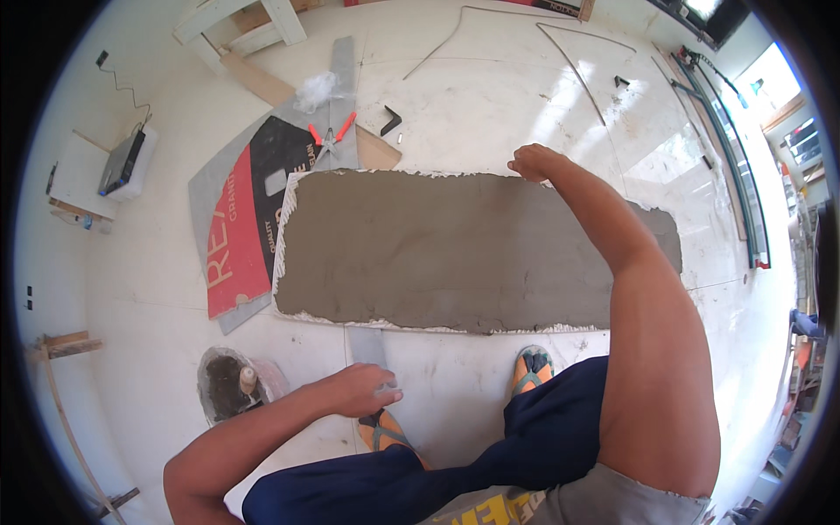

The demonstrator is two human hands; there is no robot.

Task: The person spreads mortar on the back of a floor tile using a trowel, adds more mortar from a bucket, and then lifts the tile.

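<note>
Two hands at the long tile [455, 254] lying on the floor [490, 96], its upper face spread edge to edge with grey mortar. Right hand [532, 162] at the far edge, fingers curled over the rim. Left hand [360, 390] down at the near edge, fingers half bent, grip not clear. Spreading seemingly finished; lifting and setting yet to do. Mortar bucket [229, 385] just beside the left wrist, red pliers [330, 136] beyond.

A flattened carton [249, 219] — red, black, grey — lies left of the mortar bed [446, 249].
</note>
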